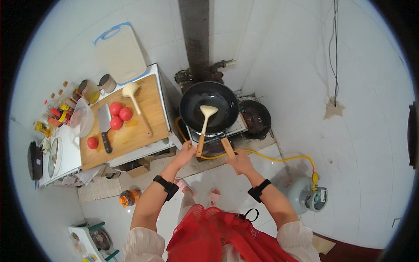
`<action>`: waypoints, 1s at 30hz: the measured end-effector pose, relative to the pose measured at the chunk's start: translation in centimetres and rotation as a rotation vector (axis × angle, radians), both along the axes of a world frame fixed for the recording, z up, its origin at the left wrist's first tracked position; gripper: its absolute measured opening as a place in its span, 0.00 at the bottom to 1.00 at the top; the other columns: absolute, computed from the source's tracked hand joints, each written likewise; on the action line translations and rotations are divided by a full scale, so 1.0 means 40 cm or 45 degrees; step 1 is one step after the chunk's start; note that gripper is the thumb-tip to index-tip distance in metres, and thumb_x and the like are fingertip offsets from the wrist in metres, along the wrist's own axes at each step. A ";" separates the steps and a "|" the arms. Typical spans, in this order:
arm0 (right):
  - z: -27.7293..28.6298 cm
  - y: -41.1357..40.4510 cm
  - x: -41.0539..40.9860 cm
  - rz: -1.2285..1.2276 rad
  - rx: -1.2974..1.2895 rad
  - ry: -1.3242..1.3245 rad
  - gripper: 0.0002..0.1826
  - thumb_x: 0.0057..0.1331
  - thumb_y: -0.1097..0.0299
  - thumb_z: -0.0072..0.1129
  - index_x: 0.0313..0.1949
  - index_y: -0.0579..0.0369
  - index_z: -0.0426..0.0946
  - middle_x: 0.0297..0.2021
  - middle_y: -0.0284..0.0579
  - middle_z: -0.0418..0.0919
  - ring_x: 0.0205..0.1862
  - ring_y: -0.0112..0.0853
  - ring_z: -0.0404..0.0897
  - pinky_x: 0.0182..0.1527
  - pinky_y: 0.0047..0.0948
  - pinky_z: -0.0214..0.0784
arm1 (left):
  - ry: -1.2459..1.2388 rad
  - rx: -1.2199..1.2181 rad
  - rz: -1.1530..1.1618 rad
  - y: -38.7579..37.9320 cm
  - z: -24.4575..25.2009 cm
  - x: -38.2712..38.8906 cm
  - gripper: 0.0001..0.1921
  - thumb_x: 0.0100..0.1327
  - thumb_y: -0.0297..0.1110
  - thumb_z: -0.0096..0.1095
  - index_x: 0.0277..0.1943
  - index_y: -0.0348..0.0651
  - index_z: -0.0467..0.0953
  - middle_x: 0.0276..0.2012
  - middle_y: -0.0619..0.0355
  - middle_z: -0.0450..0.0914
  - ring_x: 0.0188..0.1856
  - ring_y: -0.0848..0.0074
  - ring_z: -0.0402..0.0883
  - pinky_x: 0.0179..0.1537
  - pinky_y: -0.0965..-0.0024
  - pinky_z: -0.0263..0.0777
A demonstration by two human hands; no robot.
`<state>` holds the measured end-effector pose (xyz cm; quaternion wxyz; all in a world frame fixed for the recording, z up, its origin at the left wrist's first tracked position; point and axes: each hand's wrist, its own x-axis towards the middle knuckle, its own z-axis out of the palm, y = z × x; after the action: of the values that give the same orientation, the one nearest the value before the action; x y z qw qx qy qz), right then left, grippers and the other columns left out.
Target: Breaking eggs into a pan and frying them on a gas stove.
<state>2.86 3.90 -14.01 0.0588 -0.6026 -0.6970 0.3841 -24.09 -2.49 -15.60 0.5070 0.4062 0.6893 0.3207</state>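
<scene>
A black wok (193, 95) sits on a gas stove (237, 129) with a thin, shiny layer of liquid at its bottom. My right hand (240, 162) grips the wok's wooden handle (228, 148). A cream spatula (209, 110) lies with its blade inside the wok, and its wooden handle (200, 144) crosses the near rim. My left hand (185, 154) is at the end of that handle, fingertips at its left edge; whether they grip it is unclear.
On the left counter, a wooden board (154, 108) holds several tomatoes (116, 108), a cleaver (104, 118) and a ladle (131, 89). Bottles (62, 106) stand behind. A yellow hose (278, 159) runs below the stove to a gas cylinder (296, 193). Another blackened pan (257, 118) sits right.
</scene>
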 end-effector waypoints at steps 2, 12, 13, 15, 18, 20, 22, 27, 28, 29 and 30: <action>0.001 0.020 0.015 0.085 0.383 -0.090 0.37 0.51 0.51 0.64 0.52 0.64 0.62 0.43 0.55 0.72 0.45 0.44 0.73 0.45 0.44 0.66 | -0.055 0.060 0.019 -0.040 0.058 -0.012 0.31 0.67 0.51 0.46 0.65 0.39 0.54 0.46 0.55 0.71 0.44 0.75 0.71 0.47 0.71 0.66; 0.390 -0.075 -0.375 0.548 0.989 0.522 0.31 0.51 0.61 0.63 0.52 0.60 0.63 0.51 0.55 0.65 0.55 0.50 0.61 0.58 0.45 0.50 | -0.229 0.527 0.171 -0.284 0.370 -0.234 0.14 0.59 0.23 0.52 0.49 0.38 0.71 0.43 0.61 0.74 0.38 0.82 0.72 0.41 0.76 0.68; 0.414 -0.102 -0.427 0.627 0.931 0.576 0.31 0.52 0.61 0.63 0.53 0.60 0.62 0.51 0.56 0.64 0.56 0.50 0.60 0.59 0.46 0.49 | -0.213 0.549 0.199 -0.318 0.408 -0.264 0.14 0.59 0.23 0.52 0.49 0.38 0.71 0.43 0.61 0.74 0.38 0.82 0.72 0.41 0.76 0.68; 0.437 -0.160 -0.531 0.762 0.894 0.685 0.31 0.53 0.60 0.62 0.53 0.59 0.62 0.51 0.55 0.64 0.56 0.50 0.60 0.59 0.45 0.49 | -0.272 0.414 0.287 -0.398 0.482 -0.331 0.10 0.59 0.22 0.52 0.44 0.37 0.73 0.37 0.62 0.75 0.35 0.83 0.72 0.39 0.77 0.69; 0.451 -0.254 -0.715 0.939 0.836 0.795 0.29 0.55 0.61 0.61 0.53 0.58 0.62 0.50 0.53 0.64 0.54 0.48 0.62 0.58 0.41 0.52 | -0.196 0.479 0.392 -0.533 0.508 -0.463 0.09 0.63 0.27 0.53 0.45 0.39 0.74 0.28 0.67 0.70 0.30 0.86 0.68 0.35 0.79 0.68; 0.433 -0.313 -0.834 0.984 0.790 0.865 0.30 0.55 0.60 0.61 0.53 0.59 0.61 0.50 0.54 0.64 0.54 0.48 0.62 0.58 0.41 0.52 | -0.143 0.450 0.462 -0.617 0.522 -0.567 0.10 0.62 0.32 0.56 0.44 0.38 0.74 0.28 0.66 0.72 0.29 0.85 0.69 0.33 0.80 0.67; 0.436 -0.381 -0.967 1.079 0.778 0.871 0.29 0.55 0.61 0.61 0.53 0.58 0.62 0.49 0.54 0.64 0.54 0.47 0.62 0.58 0.40 0.52 | -0.082 0.467 0.539 -0.714 0.514 -0.694 0.10 0.62 0.32 0.56 0.43 0.38 0.75 0.28 0.66 0.72 0.29 0.85 0.69 0.32 0.80 0.67; 0.450 -0.498 -1.192 1.111 0.517 0.747 0.27 0.55 0.63 0.61 0.52 0.56 0.64 0.49 0.52 0.65 0.54 0.46 0.62 0.58 0.38 0.53 | 0.179 0.443 0.736 -0.862 0.497 -1.038 0.08 0.59 0.31 0.59 0.40 0.39 0.76 0.25 0.64 0.73 0.29 0.83 0.71 0.32 0.80 0.67; 0.447 -0.505 -1.223 1.113 0.509 0.764 0.27 0.55 0.62 0.61 0.52 0.56 0.64 0.48 0.51 0.65 0.54 0.46 0.62 0.58 0.38 0.53 | 0.178 0.441 0.731 -0.869 0.498 -1.102 0.08 0.59 0.31 0.59 0.40 0.39 0.76 0.25 0.64 0.73 0.29 0.83 0.71 0.32 0.80 0.67; 0.448 -0.507 -1.252 1.112 0.502 0.780 0.27 0.55 0.62 0.61 0.52 0.56 0.64 0.48 0.51 0.65 0.54 0.46 0.62 0.58 0.38 0.53 | 0.362 0.401 0.697 -0.866 0.491 -1.164 0.10 0.57 0.30 0.60 0.42 0.39 0.75 0.28 0.62 0.74 0.31 0.81 0.72 0.34 0.78 0.69; 0.452 -0.511 -1.282 1.108 0.497 0.782 0.27 0.55 0.62 0.61 0.52 0.56 0.64 0.48 0.51 0.65 0.54 0.46 0.62 0.58 0.38 0.53 | 0.548 0.354 0.664 -0.864 0.478 -1.225 0.12 0.56 0.29 0.61 0.44 0.39 0.74 0.31 0.60 0.75 0.33 0.79 0.74 0.37 0.76 0.71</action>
<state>-48.42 -16.55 4.08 0.2055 -0.0983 -0.8901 0.3948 -73.09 -37.05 3.53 0.1915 0.3401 0.8105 0.4369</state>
